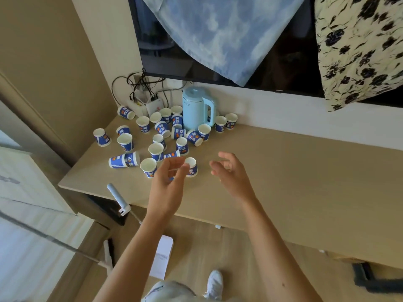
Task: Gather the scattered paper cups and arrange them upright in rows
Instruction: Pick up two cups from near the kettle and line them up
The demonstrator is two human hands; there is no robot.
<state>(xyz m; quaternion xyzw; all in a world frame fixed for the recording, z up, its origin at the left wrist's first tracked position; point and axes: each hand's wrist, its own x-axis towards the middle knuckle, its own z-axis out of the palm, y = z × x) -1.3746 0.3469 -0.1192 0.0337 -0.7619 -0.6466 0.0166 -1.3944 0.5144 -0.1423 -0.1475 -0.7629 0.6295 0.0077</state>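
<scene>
A: Where were the paper cups (157,136) found?

B: They were found scattered over the far left part of the table (294,175), around and in front of a pale blue kettle (197,107). Many were stood upright with their mouths open to the ceiling. Several were laid on their sides, among them a nested pair (124,160) close to the table's left edge.

A: And how were the hands placed?

B: Both were held above the table's near half, apart from each other. The left hand (169,179) was stretched toward the nearest cup (192,168), which was stood upright. The fingers were loosely curved, and one fingertip was seen right at that cup's rim. Whether the cup was actually gripped could not be told.

A: Was anything held by the right hand (229,171)?

B: Nothing was seen in it. It was held just to the right of the same cup, clear of it, with the fingers relaxed and spread.

A: What else was noted?

B: A dark screen (165,51) was mounted above the table, partly draped with a blue cloth (218,29), and a floral cloth (359,46) was hung at the right. A tangle of cables (139,86) was seen by the wall behind the cups. A white shoe (214,284) was seen on the floor below.
</scene>
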